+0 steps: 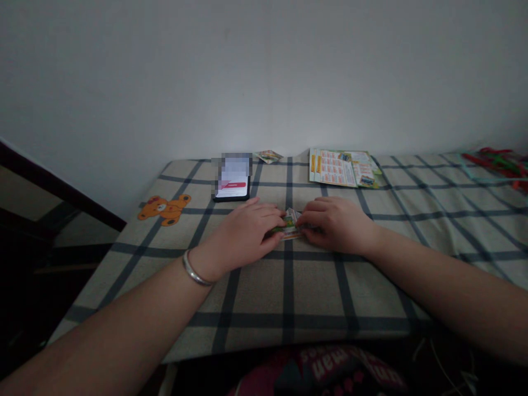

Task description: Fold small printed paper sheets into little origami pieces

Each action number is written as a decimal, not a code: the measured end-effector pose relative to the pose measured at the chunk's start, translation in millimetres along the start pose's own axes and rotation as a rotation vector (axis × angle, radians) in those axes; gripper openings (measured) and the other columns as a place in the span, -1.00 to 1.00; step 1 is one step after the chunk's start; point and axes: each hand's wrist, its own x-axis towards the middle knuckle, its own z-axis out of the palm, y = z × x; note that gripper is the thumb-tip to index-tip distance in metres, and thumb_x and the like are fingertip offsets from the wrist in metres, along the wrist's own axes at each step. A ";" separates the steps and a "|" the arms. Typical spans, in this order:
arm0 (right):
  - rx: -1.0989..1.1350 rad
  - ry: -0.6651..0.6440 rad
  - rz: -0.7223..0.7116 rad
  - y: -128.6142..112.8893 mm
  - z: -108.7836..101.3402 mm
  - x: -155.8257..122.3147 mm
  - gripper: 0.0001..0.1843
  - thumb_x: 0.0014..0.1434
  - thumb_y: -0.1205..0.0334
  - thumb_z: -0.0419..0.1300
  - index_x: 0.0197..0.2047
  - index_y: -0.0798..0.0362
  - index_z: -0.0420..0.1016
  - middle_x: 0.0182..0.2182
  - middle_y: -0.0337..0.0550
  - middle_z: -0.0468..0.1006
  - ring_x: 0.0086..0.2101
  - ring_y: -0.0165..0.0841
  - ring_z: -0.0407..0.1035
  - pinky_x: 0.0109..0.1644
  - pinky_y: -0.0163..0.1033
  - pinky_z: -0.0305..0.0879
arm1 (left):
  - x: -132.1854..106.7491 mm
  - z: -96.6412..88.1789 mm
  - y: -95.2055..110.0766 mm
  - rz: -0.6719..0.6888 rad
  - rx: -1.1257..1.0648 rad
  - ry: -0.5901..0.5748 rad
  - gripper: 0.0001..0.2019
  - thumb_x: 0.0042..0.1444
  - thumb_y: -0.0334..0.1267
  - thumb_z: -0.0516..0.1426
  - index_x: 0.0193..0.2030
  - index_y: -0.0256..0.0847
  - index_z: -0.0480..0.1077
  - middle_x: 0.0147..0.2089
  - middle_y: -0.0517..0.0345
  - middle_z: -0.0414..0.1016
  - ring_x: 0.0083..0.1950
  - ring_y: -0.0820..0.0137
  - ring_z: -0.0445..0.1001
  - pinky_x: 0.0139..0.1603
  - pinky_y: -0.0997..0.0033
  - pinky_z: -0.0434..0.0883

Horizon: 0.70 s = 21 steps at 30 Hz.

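Observation:
Between my two hands, on the checked tablecloth, is a small folded piece of printed paper (291, 220) with a raised peak in its middle. My left hand (251, 228), with a silver bangle on the wrist, pinches its left end. The fingers of my right hand (332, 224) are curled round its right end. Both hands rest low at the table surface, and their fingers cover the ends of the paper.
Beyond my left hand lies a lit phone (232, 190). A small folded paper piece (269, 156) is by the wall, with printed leaflets (338, 168) to its right. An orange bear cutout (164, 210) lies left. Red and green strips (501, 162) lie far right.

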 end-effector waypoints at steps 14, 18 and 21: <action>0.146 -0.029 0.074 -4.3 -2.2 1.8 -0.80 0.26 0.23 0.08 -0.23 0.02 0.55 -0.31 -0.17 0.52 -0.25 -0.32 0.38 -0.22 -0.24 0.18 | 1.3 2.1 0.3 -0.014 0.004 0.046 -0.86 0.24 -0.25 0.09 -0.22 -0.18 0.48 -0.05 0.14 0.55 0.01 0.29 0.47 0.26 -0.01 0.16; 0.138 -0.016 0.133 -7.5 -0.4 6.2 -0.78 0.25 0.18 0.10 -0.26 0.05 0.56 -0.34 -0.14 0.51 -0.28 -0.31 0.37 -0.24 -0.23 0.18 | 3.9 5.5 1.6 -0.051 -0.018 0.072 -0.85 0.24 -0.23 0.11 -0.30 -0.19 0.46 -0.11 0.14 0.55 -0.03 0.30 0.46 0.18 0.09 0.25; 0.130 0.006 0.171 -6.9 3.0 9.2 -0.79 0.23 0.15 0.13 -0.29 0.05 0.56 -0.38 -0.16 0.50 -0.31 -0.32 0.36 -0.27 -0.24 0.16 | 5.8 7.1 3.4 -0.102 -0.023 0.081 -0.85 0.23 -0.23 0.13 -0.32 -0.19 0.44 -0.14 0.17 0.54 -0.05 0.32 0.46 0.25 0.02 0.17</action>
